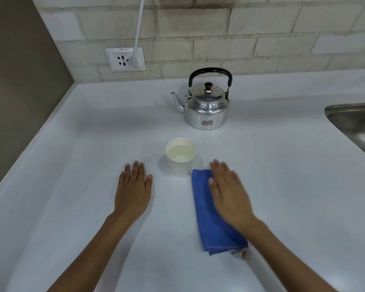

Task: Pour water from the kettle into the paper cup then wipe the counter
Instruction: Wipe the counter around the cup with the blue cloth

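Observation:
A shiny metal kettle (205,106) with a black handle stands upright at the back of the white counter (82,144), its spout pointing left. In front of it a white paper cup (180,157) holds water. A folded blue cloth (211,220) lies just right of the cup, almost touching it. My right hand (230,192) is spread flat over the cloth's upper right part, slightly blurred; whether it presses on the cloth I cannot tell. My left hand (133,190) rests flat on the counter to the left of the cup, fingers extended, holding nothing.
A steel sink (354,125) is set into the counter at the right edge. A wall socket (124,59) with a white cable plugged in sits on the brick-patterned back wall. A grey side wall bounds the counter on the left.

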A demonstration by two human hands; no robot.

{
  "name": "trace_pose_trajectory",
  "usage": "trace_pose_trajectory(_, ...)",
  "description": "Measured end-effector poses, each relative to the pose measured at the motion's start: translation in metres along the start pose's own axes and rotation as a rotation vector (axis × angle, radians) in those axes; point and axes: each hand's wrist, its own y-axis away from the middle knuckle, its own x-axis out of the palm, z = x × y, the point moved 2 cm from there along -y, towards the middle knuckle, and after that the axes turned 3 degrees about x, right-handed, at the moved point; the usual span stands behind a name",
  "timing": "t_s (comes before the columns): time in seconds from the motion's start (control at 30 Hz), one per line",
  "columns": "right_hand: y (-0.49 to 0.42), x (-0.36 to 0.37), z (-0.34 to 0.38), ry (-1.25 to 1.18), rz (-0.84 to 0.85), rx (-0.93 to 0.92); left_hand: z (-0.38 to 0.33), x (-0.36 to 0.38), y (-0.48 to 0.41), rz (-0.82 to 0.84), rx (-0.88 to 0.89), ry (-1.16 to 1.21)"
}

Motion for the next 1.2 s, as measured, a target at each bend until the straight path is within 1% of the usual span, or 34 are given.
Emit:
trace_pose_trajectory(0.03, -0.012, -0.009, -0.010, -0.026, -0.048, 0.025, -0.006, -0.006, 0.007, -0.044, 0.019, 0.009)
trace_pose_trajectory(0.1, -0.037, -0.024, -0.030, -0.056, -0.098, 0.070, -0.026, -0.015, 0.028, -0.186, 0.112, 0.050)
trace_pose_trajectory(0.13, -0.051, -0.028, -0.040, -0.055, -0.093, 0.085, -0.040, -0.017, 0.040, -0.233, 0.182, 0.090)
trace_pose_trajectory(0.17, -0.063, -0.031, -0.048, -0.046, -0.074, 0.093, -0.055, -0.018, 0.050, -0.243, 0.251, 0.139)
trace_pose_trajectory(0.23, -0.084, -0.030, -0.060, -0.013, -0.027, 0.095, -0.089, -0.012, 0.065, -0.213, 0.364, 0.206)
trace_pose_trajectory(0.33, -0.102, -0.021, -0.066, 0.039, 0.030, 0.066, -0.134, 0.004, 0.062, -0.228, 0.471, 0.116)
trace_pose_trajectory(0.4, -0.104, -0.011, -0.067, 0.096, 0.065, 0.048, -0.154, 0.022, 0.049, -0.104, 0.461, 0.077)
trace_pose_trajectory(0.47, -0.103, -0.003, -0.071, 0.175, 0.071, 0.033, -0.163, 0.038, 0.037, 0.003, 0.399, 0.006)
trace_pose_trajectory(0.53, -0.103, 0.000, -0.074, 0.215, 0.066, 0.025, -0.166, 0.049, 0.032, 0.034, 0.341, -0.046)
trace_pose_trajectory(0.7, -0.105, 0.002, -0.075, 0.244, 0.053, 0.028, -0.160, 0.059, 0.034, 0.008, 0.340, -0.058)
trace_pose_trajectory(0.87, -0.106, 0.004, -0.079, 0.245, 0.054, 0.030, -0.137, 0.055, 0.048, 0.017, 0.459, -0.065)
trace_pose_trajectory(0.97, -0.106, 0.005, -0.079, 0.244, 0.040, 0.029, -0.111, 0.043, 0.058, 0.033, 0.487, -0.040)
trace_pose_trajectory(1.0, -0.106, 0.005, -0.079, 0.244, 0.030, 0.024, -0.100, 0.036, 0.062, 0.026, 0.488, -0.075)
trace_pose_trajectory(1.07, -0.106, 0.005, -0.078, 0.245, 0.015, 0.020, -0.077, 0.021, 0.070, 0.012, 0.448, -0.101)
trace_pose_trajectory(1.17, -0.105, 0.005, -0.078, 0.242, 0.007, 0.020, -0.035, 0.014, 0.076, 0.040, 0.461, -0.070)
trace_pose_trajectory(1.2, -0.105, 0.005, -0.077, 0.244, 0.003, 0.020, -0.021, 0.011, 0.076, 0.000, 0.450, -0.098)
